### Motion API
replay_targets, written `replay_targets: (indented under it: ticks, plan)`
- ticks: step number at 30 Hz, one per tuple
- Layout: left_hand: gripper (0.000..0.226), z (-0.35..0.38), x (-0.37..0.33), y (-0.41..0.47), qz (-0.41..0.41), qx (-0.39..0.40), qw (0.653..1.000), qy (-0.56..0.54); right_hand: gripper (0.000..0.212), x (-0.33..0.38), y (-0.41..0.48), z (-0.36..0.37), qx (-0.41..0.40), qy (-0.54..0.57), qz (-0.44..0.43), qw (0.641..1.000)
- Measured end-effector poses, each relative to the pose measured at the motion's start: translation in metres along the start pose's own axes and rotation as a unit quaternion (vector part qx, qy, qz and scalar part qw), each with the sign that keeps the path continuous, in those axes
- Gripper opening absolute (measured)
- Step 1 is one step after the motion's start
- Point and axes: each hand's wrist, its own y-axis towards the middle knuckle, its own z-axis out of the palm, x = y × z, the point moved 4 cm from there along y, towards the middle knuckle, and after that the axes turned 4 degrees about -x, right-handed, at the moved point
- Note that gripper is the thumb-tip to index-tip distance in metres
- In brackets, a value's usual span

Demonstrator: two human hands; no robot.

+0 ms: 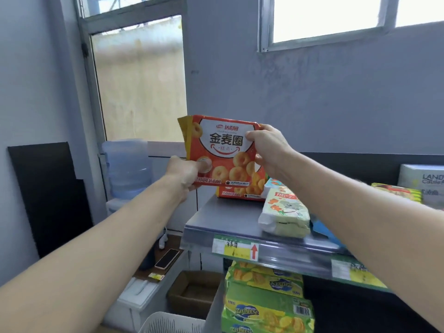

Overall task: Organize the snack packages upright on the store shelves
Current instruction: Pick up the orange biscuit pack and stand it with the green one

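Note:
I hold an orange snack package [224,150] with ring-shaped biscuits printed on it, upright in the air above the left end of the top shelf [223,217]. My left hand [186,173] grips its lower left corner. My right hand [268,146] pinches its right edge. Right behind and below it, a second orange package [236,192] of the same kind stands on the shelf. A pale green package [284,212] with a cartoon animal lies flat on the shelf beside it, partly under my right forearm.
Green and yellow packages [266,299] fill the lower shelf. A white box [421,179] and a striped pack [396,191] sit at the shelf's far right. A water dispenser bottle [126,167], a phone [167,258], a cardboard box [192,290] and a white basket [170,323] stand at left.

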Motion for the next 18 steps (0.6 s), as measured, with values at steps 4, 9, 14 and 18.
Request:
replay_targets:
  ticks: [4,9,14,18]
  plan:
    - [0.039,-0.008,0.011,0.031,-0.018,0.049,0.999,0.002,0.019,-0.012,0.008,0.019,-0.031,-0.027,0.018,0.999]
    - [0.047,0.006,0.037,0.049,-0.055,0.119,0.991,0.024,0.017,-0.028,0.014,0.015,-0.082,-0.057,0.037,0.994]
    - [0.036,0.019,0.060,0.055,-0.073,0.152,0.985,0.032,0.023,-0.046,0.017,0.007,-0.103,-0.091,0.055,0.989]
    - [0.027,0.023,0.070,0.060,-0.075,0.158,0.983,0.053,0.036,-0.058,0.020,0.005,-0.116,-0.125,0.076,0.982]
